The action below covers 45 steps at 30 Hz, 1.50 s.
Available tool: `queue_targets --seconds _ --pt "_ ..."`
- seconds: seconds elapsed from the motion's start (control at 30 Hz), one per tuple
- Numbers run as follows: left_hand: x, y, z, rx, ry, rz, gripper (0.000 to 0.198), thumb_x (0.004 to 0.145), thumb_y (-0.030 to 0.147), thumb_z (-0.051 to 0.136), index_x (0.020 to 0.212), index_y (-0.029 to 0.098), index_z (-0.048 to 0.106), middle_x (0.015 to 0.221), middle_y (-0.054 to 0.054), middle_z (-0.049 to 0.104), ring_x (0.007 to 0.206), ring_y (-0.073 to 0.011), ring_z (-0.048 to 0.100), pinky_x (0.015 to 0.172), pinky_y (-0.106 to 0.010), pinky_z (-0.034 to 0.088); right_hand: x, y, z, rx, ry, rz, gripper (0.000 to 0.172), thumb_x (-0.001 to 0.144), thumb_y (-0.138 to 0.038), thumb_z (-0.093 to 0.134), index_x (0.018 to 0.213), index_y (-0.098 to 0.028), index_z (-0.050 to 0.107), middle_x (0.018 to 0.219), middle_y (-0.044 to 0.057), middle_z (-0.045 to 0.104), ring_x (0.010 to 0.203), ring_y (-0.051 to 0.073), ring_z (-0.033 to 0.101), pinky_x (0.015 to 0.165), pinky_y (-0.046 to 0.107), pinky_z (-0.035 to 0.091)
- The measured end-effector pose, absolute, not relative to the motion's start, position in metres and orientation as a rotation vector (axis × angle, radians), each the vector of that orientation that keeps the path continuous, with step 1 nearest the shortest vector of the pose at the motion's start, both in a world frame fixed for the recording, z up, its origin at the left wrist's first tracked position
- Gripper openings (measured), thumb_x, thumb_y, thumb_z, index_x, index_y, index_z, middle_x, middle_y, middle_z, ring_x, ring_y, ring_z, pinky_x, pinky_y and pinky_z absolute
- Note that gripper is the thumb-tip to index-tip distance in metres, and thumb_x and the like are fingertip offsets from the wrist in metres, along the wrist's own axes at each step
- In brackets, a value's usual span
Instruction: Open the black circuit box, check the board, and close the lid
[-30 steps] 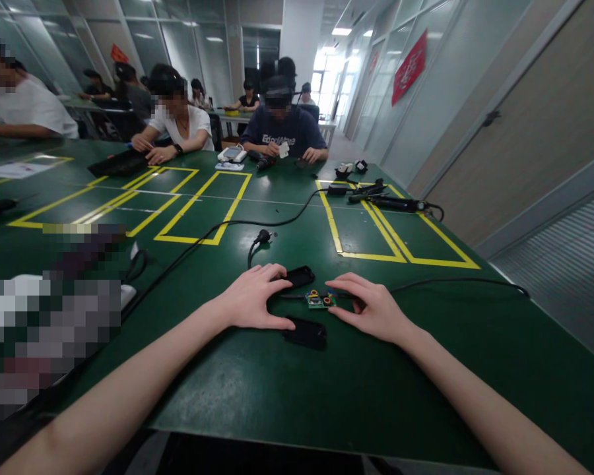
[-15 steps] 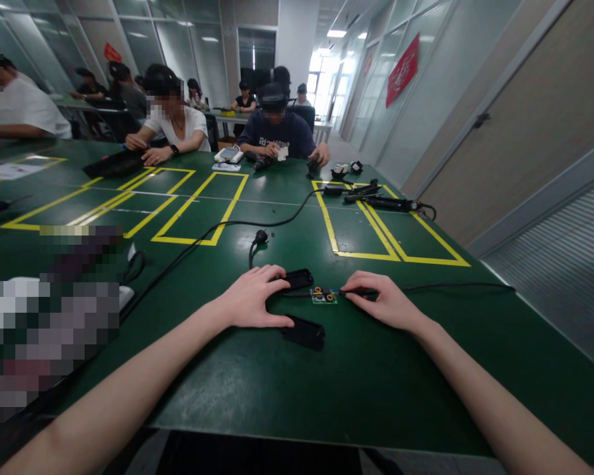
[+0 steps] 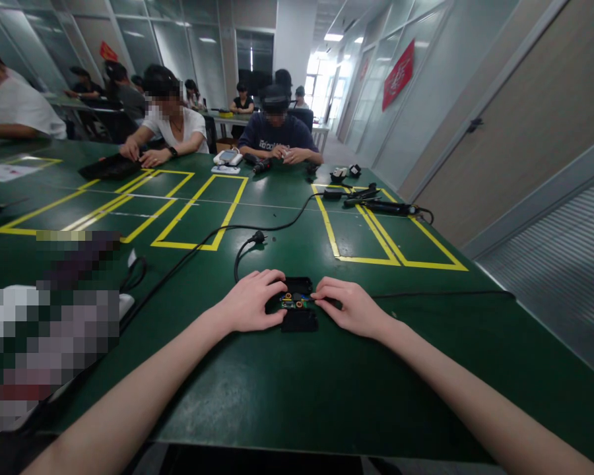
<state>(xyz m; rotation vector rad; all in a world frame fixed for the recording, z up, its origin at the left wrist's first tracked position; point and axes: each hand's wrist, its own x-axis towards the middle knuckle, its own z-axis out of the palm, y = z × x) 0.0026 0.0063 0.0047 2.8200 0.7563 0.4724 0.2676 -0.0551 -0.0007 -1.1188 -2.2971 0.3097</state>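
In the head view a small green circuit board (image 3: 293, 302) with copper-wound rings lies between two black plastic case halves, the far half (image 3: 299, 285) and the near half (image 3: 301, 321). My left hand (image 3: 254, 301) is at their left side, thumb and fingers spread apart. Its thumb touches the near half's left end and its fingertips reach the far half. My right hand (image 3: 349, 307) is closed in a pinch on the black cable (image 3: 426, 294) at the board's right end. The exact grip point is partly hidden by the fingers. A black plug (image 3: 258, 237) on a short cord lies beyond my left hand.
Yellow tape rectangles (image 3: 205, 247) mark the green table (image 3: 376, 402). A long black cable (image 3: 188, 253) crosses it on the left. Black hair-tool-like devices (image 3: 386, 208) lie at right. Co-workers (image 3: 276, 132) sit across; a power drill (image 3: 260, 167) lies before one.
My right hand has moved left with the cable, and the circuit board has shifted left between the case halves. The near half now lies straighter. The left hand has barely moved.
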Motion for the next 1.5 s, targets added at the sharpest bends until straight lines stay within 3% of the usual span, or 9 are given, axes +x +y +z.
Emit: queue_targets --seconds 0.2,0.37,0.57,0.63,0.73,0.83,1.03,1.27,1.5 --pt "-0.003 0.013 0.006 2.766 0.807 0.449 0.032 0.089 0.034 0.068 0.117 0.019 0.069 0.137 -0.011 0.065 0.124 -0.0295 0.064 0.106 -0.046 0.051 0.265 -0.057 -0.007 -1.197 -2.196 0.347 0.017 0.1 -0.021 0.055 0.094 -0.02 0.07 0.094 0.007 0.071 0.079 0.018 0.068 0.069 0.029 0.054" --pt "-0.005 0.015 0.006 2.76 0.821 0.457 0.037 0.09 0.038 0.069 0.123 0.02 0.069 0.14 -0.011 0.065 0.125 -0.0301 0.063 0.108 -0.049 0.05 0.264 -0.059 -0.012 -1.233 -2.165 0.376 0.016 0.1 -0.022 0.054 0.1 -0.021 0.069 0.097 0.007 0.072 0.086 0.02 0.07 0.076 0.032 0.056" --pt "-0.013 0.022 0.007 2.736 0.762 0.55 0.041 0.095 0.045 0.066 0.129 0.022 0.066 0.138 -0.01 0.065 0.119 -0.0267 0.066 0.103 -0.042 0.053 0.267 -0.06 -0.015 -1.233 -2.156 0.35 0.015 0.101 -0.024 0.054 0.102 -0.021 0.069 0.096 0.007 0.073 0.084 0.019 0.07 0.072 0.03 0.056" --pt "-0.015 0.024 0.008 2.705 0.809 0.57 0.036 0.094 0.042 0.065 0.124 0.021 0.067 0.132 -0.01 0.065 0.107 -0.0236 0.07 0.091 -0.036 0.056 0.267 -0.061 -0.016 -1.211 -2.146 0.329 0.016 0.102 -0.024 0.053 0.103 -0.022 0.07 0.096 0.007 0.073 0.086 0.019 0.071 0.074 0.03 0.056" --pt "-0.016 0.026 0.009 2.672 0.888 0.521 0.019 0.091 0.034 0.067 0.105 0.021 0.069 0.106 -0.004 0.069 0.082 -0.0173 0.068 0.073 -0.029 0.052 0.266 -0.061 -0.015 -1.194 -2.129 0.303 0.019 0.103 -0.025 0.052 0.103 -0.022 0.07 0.097 0.007 0.074 0.087 0.02 0.071 0.076 0.031 0.057" --pt "-0.014 0.026 0.008 2.681 0.912 0.475 0.011 0.094 0.03 0.064 0.092 0.021 0.067 0.086 -0.001 0.066 0.077 -0.0167 0.064 0.07 -0.027 0.048 0.265 -0.06 -0.016 -1.213 -2.104 0.293 0.02 0.104 -0.026 0.051 0.107 -0.023 0.071 0.1 0.008 0.075 0.09 0.02 0.072 0.078 0.032 0.058" --pt "-0.009 0.03 0.001 2.755 0.887 0.341 0.022 0.106 0.032 0.046 0.098 0.02 0.063 0.095 -0.005 0.068 0.089 -0.0209 0.064 0.083 -0.033 0.049 0.266 -0.059 -0.02 -1.395 -2.066 0.304 0.025 0.103 -0.031 0.052 0.119 -0.022 0.069 0.099 0.007 0.076 0.078 0.019 0.072 0.071 0.03 0.056" --pt "-0.012 0.03 -0.002 2.825 0.972 0.31 0.041 0.112 0.04 0.031 0.095 0.019 0.062 0.085 -0.005 0.067 0.082 -0.0209 0.063 0.08 -0.032 0.048 0.278 -0.058 -0.012 -1.558 -2.166 0.222 0.026 0.102 -0.042 0.056 0.099 -0.022 0.072 0.071 0.002 0.069 0.063 0.018 0.065 0.061 0.028 0.046" --pt "-0.023 0.03 -0.001 2.781 1.011 0.401 0.054 0.11 0.053 0.033 0.078 0.019 0.06 0.074 -0.003 0.063 0.072 -0.0186 0.061 0.072 -0.029 0.045 0.28 -0.059 -0.01 -1.558 -2.164 0.246 0.031 0.106 -0.042 0.049 0.092 -0.023 0.069 0.077 0.004 0.072 0.064 0.019 0.065 0.061 0.029 0.044"
